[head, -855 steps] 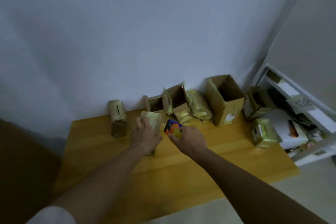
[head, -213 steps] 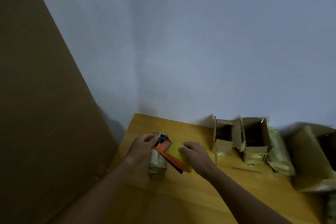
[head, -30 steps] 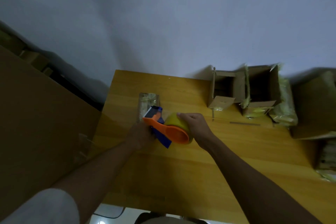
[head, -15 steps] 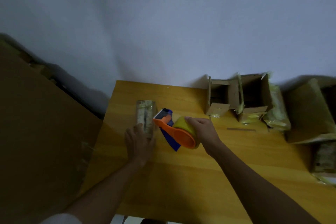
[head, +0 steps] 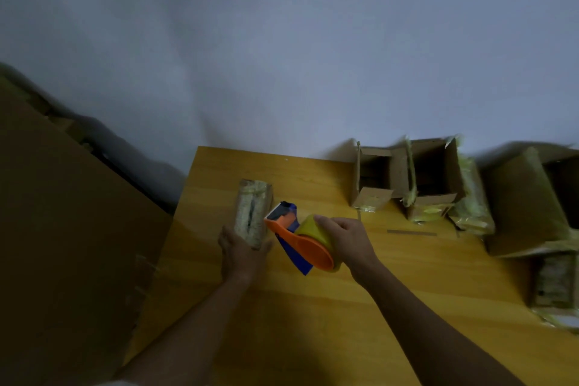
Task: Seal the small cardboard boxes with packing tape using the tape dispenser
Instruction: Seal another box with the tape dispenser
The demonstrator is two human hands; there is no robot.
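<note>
**On the wooden table: one hand steadies a box, the other holds the tape dispenser**

Near the table's (head: 313, 323) left edge lies a small taped box (head: 253, 213), long side pointing to 12 o'clock. The left hand (head: 242, 252) rests at the box's near end, at its 6 o'clock, fingers straight and relaxed against it. The right hand (head: 346, 243) grips the yellow tape roll of the orange and blue tape dispenser (head: 297, 238), fingers curled over it, just beside the box at its 3 o'clock. Two open boxes (head: 407, 185) stand against the wall at 1 o'clock, well apart from the hands.
</note>
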